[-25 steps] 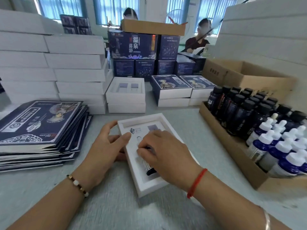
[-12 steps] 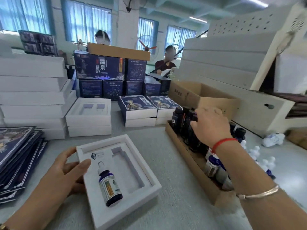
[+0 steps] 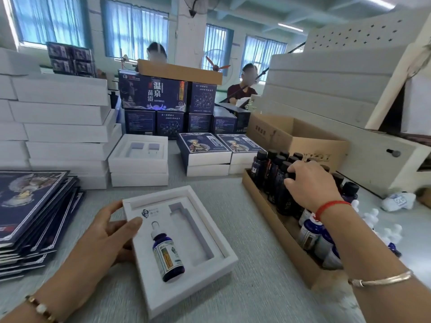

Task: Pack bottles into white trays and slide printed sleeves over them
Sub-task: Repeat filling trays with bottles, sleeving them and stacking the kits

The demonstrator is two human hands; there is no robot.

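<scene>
The right hand [image 3: 310, 185] reaches into the long cardboard tray [image 3: 275, 220] at the right, its fingers curled down over the cap of one of the dark black-capped bottles [image 3: 277, 180] standing in rows there; whether the fingers have actually closed around that bottle cannot be told, since the hand hides the cap. A red string [image 3: 331, 205] circles this wrist and a silver bangle [image 3: 380, 278] sits further up the forearm. Nearer along the same cardboard tray stand blue dropper bottles with white tops [image 3: 310, 231], partly hidden by the arm.

The left hand [image 3: 107, 236] rests at the left edge of the white tray [image 3: 210, 269], thumb lying over the rim and fingers spread along the tray's side, steadying it without pinching. A beaded bracelet [image 3: 40, 308] shows at this wrist. The white tray lies flat on the grey table [image 3: 256, 287], turned a little askew. In its left recess lies one blue dropper bottle [image 3: 166, 255], on its back with the white top pointing away; the long narrow recess [image 3: 193, 231] to its right holds nothing.

At the left edge lies a stack of dark-blue printed sleeves [image 3: 32, 206], flat. Behind it rise stacks of white boxes [image 3: 63, 129]; two more open white trays [image 3: 140, 159] sit stacked beyond the worked one, and sleeved finished packs [image 3: 203, 150] lie to their right
</scene>
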